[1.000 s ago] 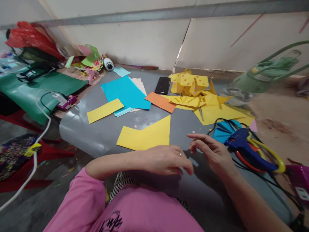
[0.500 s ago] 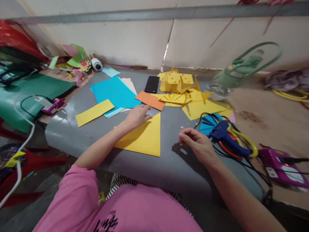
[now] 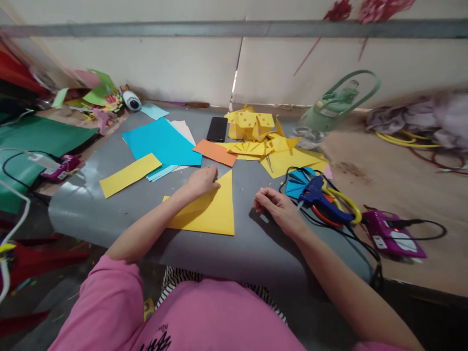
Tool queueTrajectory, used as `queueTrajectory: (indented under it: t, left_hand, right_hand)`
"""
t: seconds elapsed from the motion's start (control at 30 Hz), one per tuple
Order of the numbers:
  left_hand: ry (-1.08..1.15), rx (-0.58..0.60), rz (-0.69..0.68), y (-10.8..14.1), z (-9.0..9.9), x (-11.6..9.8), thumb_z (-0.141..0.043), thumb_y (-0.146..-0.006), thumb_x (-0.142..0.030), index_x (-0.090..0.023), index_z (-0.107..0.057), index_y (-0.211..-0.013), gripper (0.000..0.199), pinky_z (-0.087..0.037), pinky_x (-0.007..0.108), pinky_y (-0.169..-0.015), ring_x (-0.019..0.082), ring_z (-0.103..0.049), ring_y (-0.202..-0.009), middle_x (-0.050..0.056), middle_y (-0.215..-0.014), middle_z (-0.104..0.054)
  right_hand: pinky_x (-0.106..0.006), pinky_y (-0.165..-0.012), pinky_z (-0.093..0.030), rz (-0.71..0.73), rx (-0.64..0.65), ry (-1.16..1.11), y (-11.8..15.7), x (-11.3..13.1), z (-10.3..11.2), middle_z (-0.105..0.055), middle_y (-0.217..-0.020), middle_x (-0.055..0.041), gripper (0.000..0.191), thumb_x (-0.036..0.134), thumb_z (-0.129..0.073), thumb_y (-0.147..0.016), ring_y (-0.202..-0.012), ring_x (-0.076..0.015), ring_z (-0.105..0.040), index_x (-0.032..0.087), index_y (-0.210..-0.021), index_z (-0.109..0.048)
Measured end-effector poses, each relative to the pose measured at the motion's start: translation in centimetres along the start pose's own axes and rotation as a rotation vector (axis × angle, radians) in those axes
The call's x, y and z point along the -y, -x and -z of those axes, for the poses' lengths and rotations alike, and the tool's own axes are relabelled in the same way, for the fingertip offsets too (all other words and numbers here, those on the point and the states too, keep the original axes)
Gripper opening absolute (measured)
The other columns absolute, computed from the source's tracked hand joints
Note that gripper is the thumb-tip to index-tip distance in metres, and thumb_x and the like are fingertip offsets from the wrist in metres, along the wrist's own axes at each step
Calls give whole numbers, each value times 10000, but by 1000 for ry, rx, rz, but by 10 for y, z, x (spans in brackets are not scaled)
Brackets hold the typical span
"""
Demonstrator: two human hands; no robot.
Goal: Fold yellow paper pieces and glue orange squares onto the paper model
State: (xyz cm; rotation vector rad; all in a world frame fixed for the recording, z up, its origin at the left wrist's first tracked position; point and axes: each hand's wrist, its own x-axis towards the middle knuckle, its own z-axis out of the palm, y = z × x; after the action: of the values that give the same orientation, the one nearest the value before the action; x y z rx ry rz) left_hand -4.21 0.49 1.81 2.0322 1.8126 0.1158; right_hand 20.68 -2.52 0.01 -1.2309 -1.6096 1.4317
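A yellow paper sheet (image 3: pixel 215 214) lies flat near the front of the grey-topped table, its upper left part covered by my left hand (image 3: pixel 203 181). The fingers of that hand curl downward at the sheet's far edge, and their tips are hidden. A ring shows on one finger. To the right of the sheet, my right hand (image 3: pixel 274 204) is closed in a pinch just above the tabletop; a tiny pale bit shows at its fingertips, too small to name. An orange paper strip (image 3: pixel 215 152) lies beyond my left hand. Beside my right hand is a blue glue gun (image 3: pixel 321 197).
Blue paper sheets (image 3: pixel 161 144) and a yellow strip (image 3: pixel 129 175) lie left. Behind are a phone (image 3: pixel 217 129) and folded yellow paper pieces (image 3: pixel 252 126). A green bottle (image 3: pixel 329 107), cables and a purple power box (image 3: pixel 393 234) are at right.
The view has turned slightly right. My left hand's fingers have drawn in from a wider spread at the sheet's far edge. My right hand remains pinched near the same spot.
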Motion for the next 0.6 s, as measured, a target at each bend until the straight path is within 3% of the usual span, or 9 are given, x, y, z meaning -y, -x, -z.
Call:
queueTrajectory:
  t: [0.07, 0.2, 0.3, 0.37, 0.43, 0.53, 0.6]
  left_hand:
    - [21, 4, 25, 0, -1, 0, -625, -837, -221, -170, -583, -1058, 230, -386, 305, -665, 254, -650, -939, 110, -1055, -715]
    - [112, 48, 14, -1, 0, 4, -648, -798, -216, -192, -558, -839, 102, -374, 295, -637, 229, -632, -844, 68, -902, -691]
    - [228, 59, -53, 1, 7, 5, -618, -858, -288, -206, -511, -822, 141, -411, 262, -642, 173, -614, -804, 23, -888, -654]
    - [448, 33, -94, 4, 13, 3, -560, -923, -350, -213, -472, -859, 175, -453, 240, -659, 139, -609, -788, 7, -893, -622]
    - [765, -15, -121, 8, 17, 0, -553, -944, -367, -218, -443, -870, 199, -472, 218, -657, 112, -602, -751, -8, -859, -594]
    - [1132, -83, -136, 15, 15, 0, -628, -911, -425, -214, -502, -897, 245, -483, 205, -657, 105, -624, -728, -12, -812, -618]
    - [1226, -9, -131, 24, 10, 5, -622, -885, -567, -205, -604, -961, 371, -530, 249, -699, 148, -680, -773, 27, -844, -690]
  right_hand:
    - [-288, -658, -463, -1, 8, 25, 1, -1, -1, -622, -686, 18, 489, 696, -704, -789, -620, -124, -561, 223, -735, -595]
    - [-319, -697, -509, 0, 79, 60, 0, -8, -5, -643, -749, 2, 444, 664, -702, -799, -678, -151, -603, 228, -824, -615]
    - [-373, -804, -551, 21, 6, 54, -2, -11, -7, -695, -949, -47, 486, 646, -735, -772, -856, -199, -664, 237, -1013, -634]
    - [-406, -907, -549, 34, -42, 10, -1, -9, -8, -700, -1157, -89, 598, 607, -809, -710, -1039, -239, -668, 245, -1145, -617]
    - [-417, -961, -539, 0, 3, -84, 0, -3, -9, -695, -1260, -101, 646, 553, -867, -657, -1135, -263, -658, 246, -1169, -620]
    - [-405, -920, -558, -78, 83, -226, 3, 7, -10, -758, -1139, -76, 504, 495, -878, -662, -1018, -246, -705, 227, -1035, -672]
    - [-379, -882, -566, -55, 38, -274, 3, 14, -10, -779, -1029, -51, 432, 470, -879, -665, -932, -219, -711, 221, -966, -694]
